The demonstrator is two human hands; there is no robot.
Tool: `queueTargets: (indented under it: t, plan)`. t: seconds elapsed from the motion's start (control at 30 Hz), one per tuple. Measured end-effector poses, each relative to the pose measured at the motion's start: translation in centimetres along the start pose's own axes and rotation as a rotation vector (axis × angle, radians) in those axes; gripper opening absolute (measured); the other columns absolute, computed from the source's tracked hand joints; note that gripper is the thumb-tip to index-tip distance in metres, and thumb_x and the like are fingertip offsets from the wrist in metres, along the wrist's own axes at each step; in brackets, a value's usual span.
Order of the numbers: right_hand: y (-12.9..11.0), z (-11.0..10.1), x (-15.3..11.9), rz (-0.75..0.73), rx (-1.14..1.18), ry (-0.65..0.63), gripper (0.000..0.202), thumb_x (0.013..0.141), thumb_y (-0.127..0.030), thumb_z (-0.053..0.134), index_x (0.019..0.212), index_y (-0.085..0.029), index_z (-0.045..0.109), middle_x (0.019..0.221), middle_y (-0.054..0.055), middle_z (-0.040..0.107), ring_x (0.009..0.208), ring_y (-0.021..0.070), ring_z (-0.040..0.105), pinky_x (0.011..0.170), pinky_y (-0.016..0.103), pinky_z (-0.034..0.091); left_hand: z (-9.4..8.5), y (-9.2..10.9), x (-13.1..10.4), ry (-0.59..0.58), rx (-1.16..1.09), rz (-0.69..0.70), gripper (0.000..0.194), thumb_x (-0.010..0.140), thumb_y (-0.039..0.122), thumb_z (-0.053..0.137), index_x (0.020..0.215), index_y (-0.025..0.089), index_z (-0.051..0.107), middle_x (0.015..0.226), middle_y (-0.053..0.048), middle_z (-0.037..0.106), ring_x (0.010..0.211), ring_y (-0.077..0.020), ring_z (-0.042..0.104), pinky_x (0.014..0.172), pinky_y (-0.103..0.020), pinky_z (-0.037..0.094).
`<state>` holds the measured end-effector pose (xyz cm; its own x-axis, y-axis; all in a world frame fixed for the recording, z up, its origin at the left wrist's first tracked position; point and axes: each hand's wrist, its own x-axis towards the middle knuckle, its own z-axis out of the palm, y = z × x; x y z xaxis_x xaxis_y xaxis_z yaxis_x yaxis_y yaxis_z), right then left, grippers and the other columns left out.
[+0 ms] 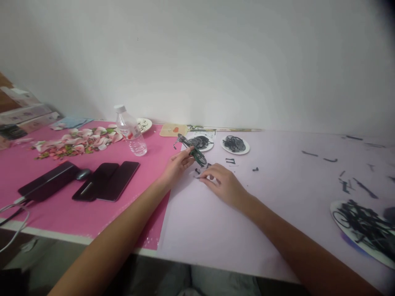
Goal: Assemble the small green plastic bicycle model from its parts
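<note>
A dark green and black miniature bicycle (197, 155) is tilted up above the table, its wheel toward the right. My left hand (178, 165) is closed on it, fingers and thumb at its near side. Just to the right, my right hand (221, 181) rests low over the pale surface with thumb and index finger pinched together. Whatever those fingertips hold is too small to make out. Small dark parts lie around the fingertips. Close behind are a black rectangular frame piece (230, 160) and a small black part (255, 169).
Two plates of black parts stand behind, one a white plate (248, 150). A larger plate (337, 209) of dark parts sits at right, with loose strips beyond. Leftward on the pink cover (148, 205) are a plastic bottle (137, 144), phones (119, 181), a black box (49, 181) and petals (80, 142).
</note>
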<state>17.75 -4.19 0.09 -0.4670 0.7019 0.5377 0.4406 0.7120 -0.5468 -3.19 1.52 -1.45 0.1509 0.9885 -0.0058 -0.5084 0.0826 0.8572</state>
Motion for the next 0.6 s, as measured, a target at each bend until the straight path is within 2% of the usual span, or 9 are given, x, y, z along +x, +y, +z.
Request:
queueTargets:
  t: [0.1, 0.23, 0.43, 0.6]
  plan:
    - [-0.6, 0.0, 0.2, 0.042, 0.037, 0.215, 0.009, 0.096, -0.029, 0.067, 0.1, -0.027, 0.075, 0.091, 0.004, 0.073, 0.077, 0.0194, 0.066, 0.061, 0.032, 0.053, 0.3, -0.1, -0.3, -0.026, 0.019, 0.021, 0.033, 0.082, 0.043, 0.081, 0.106, 0.02, 0.08, 0.125, -0.01, 0.073, 0.101, -0.0185, 0.071, 0.109, -0.04, 0.046]
    - [-1.0, 0.0, 0.4, 0.15, 0.11, 0.383, 0.009, 0.094, -0.029, 0.07, 0.097, -0.026, 0.078, 0.088, 0.004, 0.073, 0.076, 0.0187, 0.067, 0.062, 0.032, 0.057, 0.9, -0.5, -1.0, -0.087, 0.033, 0.022, 0.025, 0.082, 0.041, 0.082, 0.092, 0.018, 0.082, 0.14, -0.011, 0.066, 0.109, -0.0223, 0.069, 0.111, -0.044, 0.046]
    - [-0.9, 0.0, 0.5, 0.141, 0.095, 0.401, 0.008, 0.092, -0.025, 0.071, 0.095, -0.025, 0.079, 0.084, 0.003, 0.073, 0.072, 0.0167, 0.066, 0.059, 0.03, 0.054, 1.6, -0.9, -1.7, -0.121, 0.084, 0.007, 0.028, 0.08, 0.041, 0.084, 0.093, 0.016, 0.082, 0.136, -0.014, 0.069, 0.125, -0.0302, 0.064, 0.112, -0.047, 0.046]
    - [-0.9, 0.2, 0.4, 0.175, 0.089, 0.428, 0.007, 0.091, -0.024, 0.072, 0.094, -0.024, 0.078, 0.084, 0.003, 0.073, 0.073, 0.0161, 0.068, 0.059, 0.027, 0.054, 1.7, -1.1, -1.9, -0.127, 0.094, 0.018, 0.027, 0.08, 0.04, 0.085, 0.097, 0.019, 0.084, 0.136, -0.013, 0.069, 0.125, -0.0321, 0.064, 0.11, -0.047, 0.048]
